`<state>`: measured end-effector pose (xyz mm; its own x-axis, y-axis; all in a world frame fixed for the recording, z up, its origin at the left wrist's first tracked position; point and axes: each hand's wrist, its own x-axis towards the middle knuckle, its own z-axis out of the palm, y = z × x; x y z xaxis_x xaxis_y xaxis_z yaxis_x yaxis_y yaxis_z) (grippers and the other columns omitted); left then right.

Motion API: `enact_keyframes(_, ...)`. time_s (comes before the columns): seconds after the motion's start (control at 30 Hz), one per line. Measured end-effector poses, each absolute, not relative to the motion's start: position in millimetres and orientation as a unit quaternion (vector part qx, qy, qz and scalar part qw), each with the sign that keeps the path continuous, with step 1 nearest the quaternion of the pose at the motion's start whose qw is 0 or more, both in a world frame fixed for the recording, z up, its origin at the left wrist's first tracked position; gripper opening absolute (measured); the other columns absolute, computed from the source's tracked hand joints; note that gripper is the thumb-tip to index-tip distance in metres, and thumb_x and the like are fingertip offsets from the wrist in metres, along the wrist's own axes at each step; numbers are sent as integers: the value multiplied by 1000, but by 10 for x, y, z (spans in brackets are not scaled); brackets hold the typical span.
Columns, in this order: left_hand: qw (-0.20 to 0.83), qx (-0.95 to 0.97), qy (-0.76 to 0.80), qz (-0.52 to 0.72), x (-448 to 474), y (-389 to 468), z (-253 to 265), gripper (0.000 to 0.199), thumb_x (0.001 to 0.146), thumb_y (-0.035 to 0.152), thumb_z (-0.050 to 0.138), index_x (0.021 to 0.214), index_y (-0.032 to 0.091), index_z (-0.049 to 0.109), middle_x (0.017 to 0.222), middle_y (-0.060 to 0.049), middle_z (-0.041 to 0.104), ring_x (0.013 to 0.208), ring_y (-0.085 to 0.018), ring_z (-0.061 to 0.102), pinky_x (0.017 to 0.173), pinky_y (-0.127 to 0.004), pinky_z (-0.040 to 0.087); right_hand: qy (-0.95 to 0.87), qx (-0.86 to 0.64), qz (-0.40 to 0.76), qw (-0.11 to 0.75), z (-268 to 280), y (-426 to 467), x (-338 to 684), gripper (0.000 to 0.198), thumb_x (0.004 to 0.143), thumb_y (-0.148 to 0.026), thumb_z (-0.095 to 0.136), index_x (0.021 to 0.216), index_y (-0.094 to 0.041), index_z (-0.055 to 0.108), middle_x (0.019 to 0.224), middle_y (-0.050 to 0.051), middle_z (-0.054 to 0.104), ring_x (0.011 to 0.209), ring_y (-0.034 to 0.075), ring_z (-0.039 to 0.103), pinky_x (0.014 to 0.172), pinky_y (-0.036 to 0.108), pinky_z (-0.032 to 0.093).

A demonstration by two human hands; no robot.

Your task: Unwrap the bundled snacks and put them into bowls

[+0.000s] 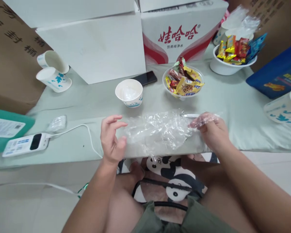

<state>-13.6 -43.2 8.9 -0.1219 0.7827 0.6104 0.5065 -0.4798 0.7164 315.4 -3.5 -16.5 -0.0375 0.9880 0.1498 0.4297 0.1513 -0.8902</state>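
Observation:
A crumpled sheet of clear plastic film [163, 129] stretches over the table's front part between my hands. My right hand [212, 129] is closed on the film's right end, with some of it lying over the fingers. My left hand [113, 137] is beside the left end, fingers curved and apart, holding nothing. Just behind the film, close to my right fingers, lies a thin white strip [191, 115]. Beyond my left hand stands a paper bowl [133, 103] with clear plastic inside. To its right is a clear bowl [167, 88] of wrapped snacks.
A black phone [147, 78] lies behind the paper bowl. White cartons [94, 48] line the back. Two paper cups [54, 79] lie at left. A white power bank [26, 145] trails a cable [88, 127]. A white bowl [224, 67] of snacks and a blue package [276, 74] are at right.

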Motion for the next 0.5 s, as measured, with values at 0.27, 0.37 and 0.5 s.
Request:
enact_keyframes(0.27, 87, 819, 438, 360, -53, -471, 118, 56, 78, 20, 72, 131, 28, 55, 129, -9, 68, 133, -29, 57, 112, -52, 45, -498, -611, 422, 447, -19, -30, 3002, 22, 84, -41, 62, 71, -23, 61, 46, -5, 47, 39, 12, 42, 42, 26, 36)
enact_keyframes(0.37, 118, 804, 445, 377, -61, -458, 129, 16, 83, 21, 72, 97, 24, 67, 95, -4, 74, 101, -22, 70, 95, -41, 55, -591, -590, 385, 393, 4, -72, 3000, 22, 84, -38, 60, 67, -23, 63, 49, -3, 51, 47, 13, 47, 48, 27, 37)
enact_keyframes(0.5, 321, 690, 531, 372, -3, -501, 209, 16, 85, 27, 64, 71, 20, 62, 72, -3, 70, 68, -15, 66, 66, -29, 53, -646, -579, 358, 346, 18, -139, 3000, 29, 85, -40, 57, 61, -23, 60, 53, -2, 54, 52, 14, 52, 53, 28, 39)
